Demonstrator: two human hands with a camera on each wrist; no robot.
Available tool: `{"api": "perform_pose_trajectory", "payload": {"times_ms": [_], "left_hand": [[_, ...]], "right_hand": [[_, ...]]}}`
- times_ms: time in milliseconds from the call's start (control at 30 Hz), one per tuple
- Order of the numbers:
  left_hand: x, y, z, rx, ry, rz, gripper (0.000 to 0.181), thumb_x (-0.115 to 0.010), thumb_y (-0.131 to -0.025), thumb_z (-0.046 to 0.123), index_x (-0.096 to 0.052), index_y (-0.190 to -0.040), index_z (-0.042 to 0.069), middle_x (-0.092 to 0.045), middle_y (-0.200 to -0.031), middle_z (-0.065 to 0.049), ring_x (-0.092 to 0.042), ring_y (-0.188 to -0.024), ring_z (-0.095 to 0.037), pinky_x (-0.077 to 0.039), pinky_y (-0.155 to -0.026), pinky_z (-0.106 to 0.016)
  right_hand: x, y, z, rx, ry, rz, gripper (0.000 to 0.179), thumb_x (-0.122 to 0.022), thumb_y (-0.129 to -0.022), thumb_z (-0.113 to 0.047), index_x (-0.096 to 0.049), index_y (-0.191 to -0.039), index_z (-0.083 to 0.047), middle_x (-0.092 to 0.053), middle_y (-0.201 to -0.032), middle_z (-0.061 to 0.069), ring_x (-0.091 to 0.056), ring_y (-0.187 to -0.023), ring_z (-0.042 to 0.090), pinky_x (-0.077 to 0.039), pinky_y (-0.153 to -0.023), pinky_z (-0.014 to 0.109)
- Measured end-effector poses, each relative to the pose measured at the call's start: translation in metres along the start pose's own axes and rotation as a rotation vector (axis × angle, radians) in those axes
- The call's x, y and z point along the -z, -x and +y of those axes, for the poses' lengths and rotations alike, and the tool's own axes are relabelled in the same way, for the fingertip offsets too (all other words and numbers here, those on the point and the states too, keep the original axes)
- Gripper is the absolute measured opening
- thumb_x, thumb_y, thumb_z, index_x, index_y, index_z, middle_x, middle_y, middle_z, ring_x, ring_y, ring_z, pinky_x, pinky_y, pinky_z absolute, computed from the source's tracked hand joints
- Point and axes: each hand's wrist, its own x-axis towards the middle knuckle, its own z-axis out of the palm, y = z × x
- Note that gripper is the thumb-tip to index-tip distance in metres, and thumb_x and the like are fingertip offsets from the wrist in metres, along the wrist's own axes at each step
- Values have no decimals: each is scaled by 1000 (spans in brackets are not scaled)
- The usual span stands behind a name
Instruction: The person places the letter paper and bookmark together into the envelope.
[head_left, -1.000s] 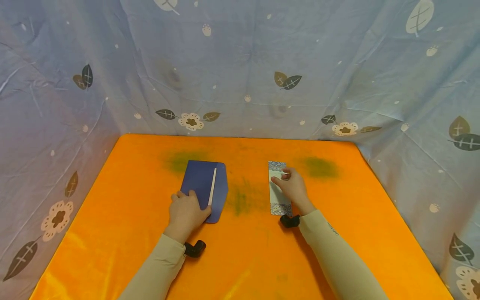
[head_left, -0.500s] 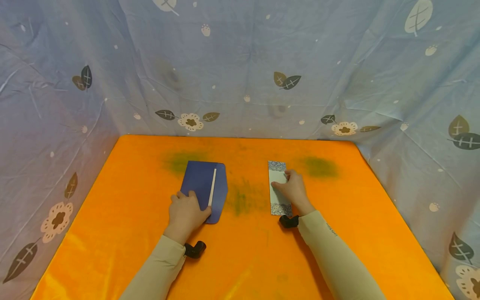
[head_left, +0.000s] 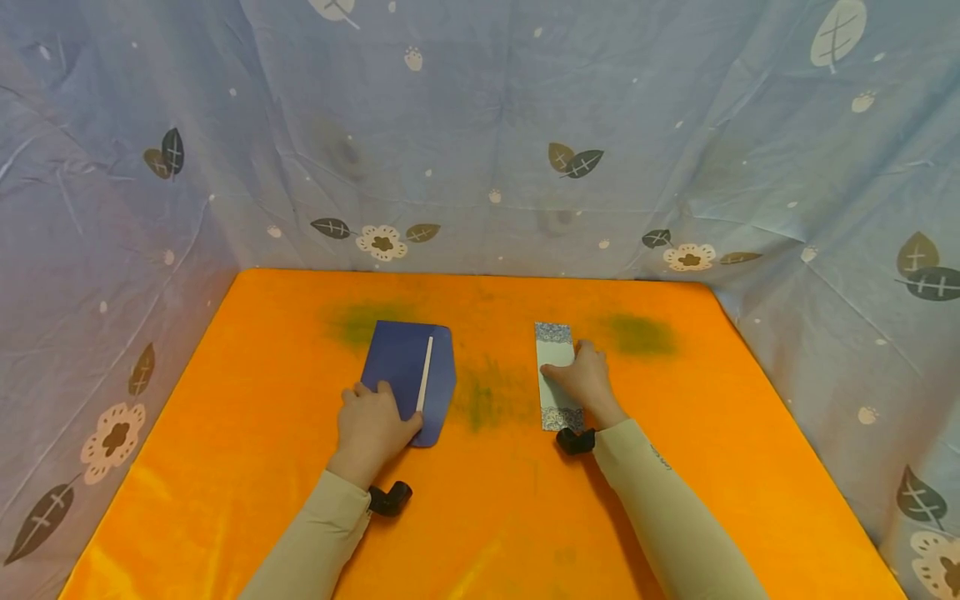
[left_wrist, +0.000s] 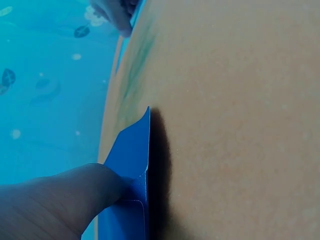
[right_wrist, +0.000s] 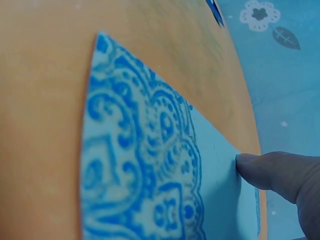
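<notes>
In the head view, a dark blue envelope (head_left: 396, 360) lies at left centre with its flap unfolded to the right. A narrow white strip shows along the flap crease. My left hand (head_left: 371, 433) rests on its lower left part, fingers spread and thumb near the bottom edge; the left wrist view shows the thumb (left_wrist: 95, 187) on the blue paper. Right of centre is a narrow pale card (head_left: 555, 360) with blue lace patterns at both ends. My right hand (head_left: 588, 379) grips it across its width, thumb at the left edge and fingers at the right.
An orange cloth (head_left: 480, 517) with greenish smudges covers the table. Patterned grey-blue curtains (head_left: 480, 125) rise behind and on both sides. Dark wrist-worn devices (head_left: 390, 498) sit at both wrists. A gap of bare cloth lies between envelope and card.
My right thumb and fingers have closed in on the card's edges, and the fingers have moved to its right side. The left hand and envelope have stayed put.
</notes>
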Motion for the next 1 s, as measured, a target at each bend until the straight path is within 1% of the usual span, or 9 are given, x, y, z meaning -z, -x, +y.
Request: {"api": "perform_pose_trajectory", "payload": {"times_ms": [100,233,300,433,533,633,733,867,1000], "left_hand": [[0,0,0,-6,2,13,88,-65,-82,56,-47,-132,-14,-44,-117,-45,-46,-102,-56,-52,-69,-54],[1,0,0,-6,-4,8,89,-65,-82,56,-45,-134,-13,-44,-118,-45,-45,-104,-56,-52,-70,-54],[1,0,0,-6,-6,4,90,-64,-82,57,-45,-134,-13,-43,-119,-46,-45,-104,-56,-52,-70,-54],[1,1,-1,-8,-2,5,89,-65,-82,56,-45,-134,-13,-43,-120,-46,-45,-105,-57,-52,-70,-54],[1,1,-1,-8,3,5,89,-65,-82,56,-46,-134,-13,-43,-119,-45,-45,-104,-57,-52,-69,-54],[0,1,-1,-2,2,-3,88,-65,-82,56,-46,-134,-13,-44,-119,-45,-45,-104,-56,-52,-70,-54],[0,1,-1,0,-3,-9,88,-64,-82,56,-45,-134,-13,-44,-119,-44,-45,-105,-56,-52,-70,-54],[0,2,-1,-3,-2,-3,88,-64,-82,56,-46,-133,-13,-45,-117,-44,-45,-104,-55,-52,-71,-54],[0,1,0,-5,2,3,88,-65,-82,56,-46,-133,-13,-45,-117,-44,-45,-104,-55,-52,-70,-54]], "right_hand": [[-1,-2,1,-8,4,-4,90,-75,-82,-38,-28,-143,9,-40,-128,32,-43,-110,45,-46,-84,52],[-2,-3,3,-1,0,-2,90,-75,-82,-39,-30,-144,8,-40,-129,31,-42,-111,44,-46,-85,51],[-3,-3,4,3,-21,-6,87,-76,-82,-38,-33,-143,8,-42,-128,30,-44,-109,42,-49,-83,50],[-1,-2,5,1,-89,-35,78,-75,-84,-34,-38,-140,6,-42,-129,29,-53,-104,39,-53,-79,46],[1,-1,6,8,-126,-58,72,-72,-86,-30,-39,-139,6,-44,-130,30,-58,-102,39,-54,-79,46],[4,-1,7,12,-151,-73,63,-67,-90,-26,-41,-137,6,-49,-127,29,-59,-100,39,-54,-79,45],[6,-3,6,-9,-174,-81,53,-60,-95,-24,-43,-137,4,-52,-124,25,-58,-99,36,-53,-80,44],[9,-2,1,-18,-186,-75,46,-53,-98,-23,-45,-136,2,-53,-118,21,-55,-98,33,-50,-80,42],[13,1,-7,-8,-183,-60,42,-51,-99,-22,-47,-135,1,-52,-111,19,-53,-92,31,-48,-75,39]]}}
